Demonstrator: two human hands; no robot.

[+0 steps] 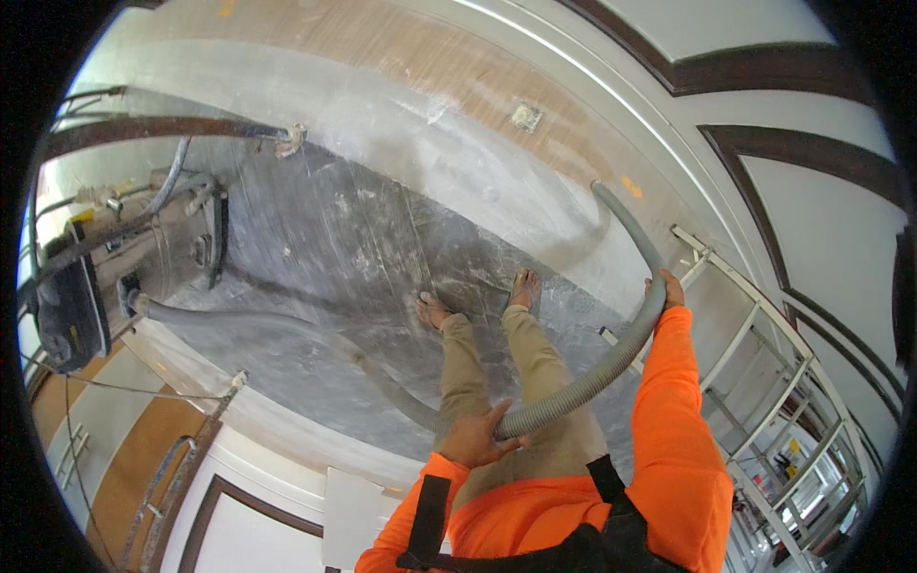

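Observation:
A long grey corrugated vacuum hose (611,358) curves across in front of my body. Lower down, near my waist, my left hand (475,436) is closed around it, with thumb and fingers on either side. Farther right and higher, my right hand (671,289) grips the hose; some of its fingers are hidden behind the tube. The hose's free end (599,187) points at the whitish, dusty strip of floor ahead. Its other end runs left past my legs to a dusty tank-like machine (158,253).
Dusty dark floor (325,220) lies around my bare feet (523,288). A metal ladder-like frame (764,334) stands close on my right. On the left are cables and a rusty bar (162,129). White panelled walls with dark trim (783,72) edge the space.

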